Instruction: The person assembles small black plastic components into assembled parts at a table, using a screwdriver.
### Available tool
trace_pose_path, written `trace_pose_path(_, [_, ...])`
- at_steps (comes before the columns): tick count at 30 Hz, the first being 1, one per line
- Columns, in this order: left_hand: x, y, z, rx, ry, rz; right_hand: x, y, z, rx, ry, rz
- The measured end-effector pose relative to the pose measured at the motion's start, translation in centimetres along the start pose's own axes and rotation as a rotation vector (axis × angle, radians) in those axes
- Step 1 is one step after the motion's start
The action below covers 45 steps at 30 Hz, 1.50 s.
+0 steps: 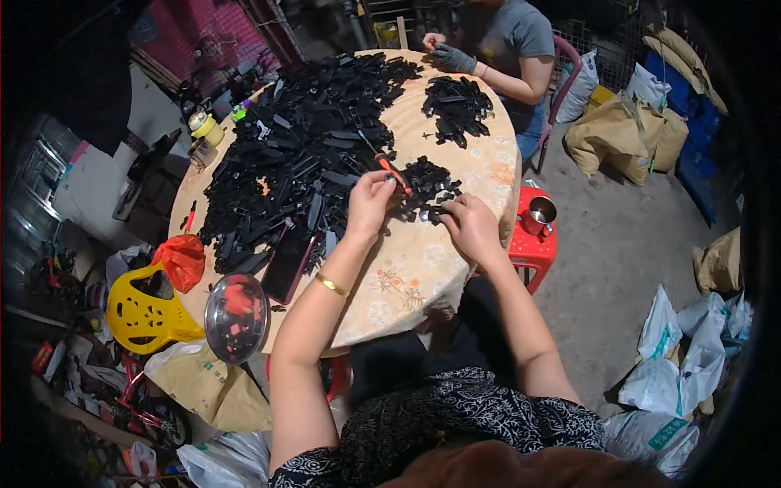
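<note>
My left hand is closed, thumb and fingertips pinched together beside a screwdriver with an orange and black handle. Whatever sits in those fingertips is too small to tell. My right hand bends its fingers onto a small black plastic part at the near edge of a little heap of black parts. Left of both hands spreads a big pile of black plastic parts, mostly long flat pieces. A dark phone lies on the cloth left of my left forearm.
The round table has a patterned beige cloth. A clear bowl and red bag sit at its left edge by a yellow chair. Across, a gloved person sits near another black heap. A metal cup stands on a red stool.
</note>
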<state>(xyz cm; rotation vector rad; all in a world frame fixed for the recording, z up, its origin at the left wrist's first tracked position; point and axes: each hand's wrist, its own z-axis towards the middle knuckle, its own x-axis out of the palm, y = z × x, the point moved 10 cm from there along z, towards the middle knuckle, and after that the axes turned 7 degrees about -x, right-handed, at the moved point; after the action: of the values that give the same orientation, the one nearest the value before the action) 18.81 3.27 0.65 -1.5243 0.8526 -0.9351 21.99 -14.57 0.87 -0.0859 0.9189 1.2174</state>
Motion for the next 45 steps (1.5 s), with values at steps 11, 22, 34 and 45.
trace_pose_path(11, [-3.0, 3.3, -2.8, -0.275, 0.065, -0.332, 0.8, 0.0, 1.1, 0.042, 0.064, 0.112])
trace_pose_path(22, [-1.5, 5.0, -4.8, -0.424, 0.334, -0.662, 0.1, -0.2, -0.3, 0.127, -0.013, 0.18])
trace_pose_path(34, [2.3, 5.6, -6.7, -0.407, 0.453, -0.492, -0.6, 4.3, -0.5, 0.072, -0.202, 0.576])
trace_pose_path(45, [2.6, 5.3, -7.6, -0.271, 0.452, -0.352, -2.9, 8.5, -0.8, -0.222, -0.253, 0.251])
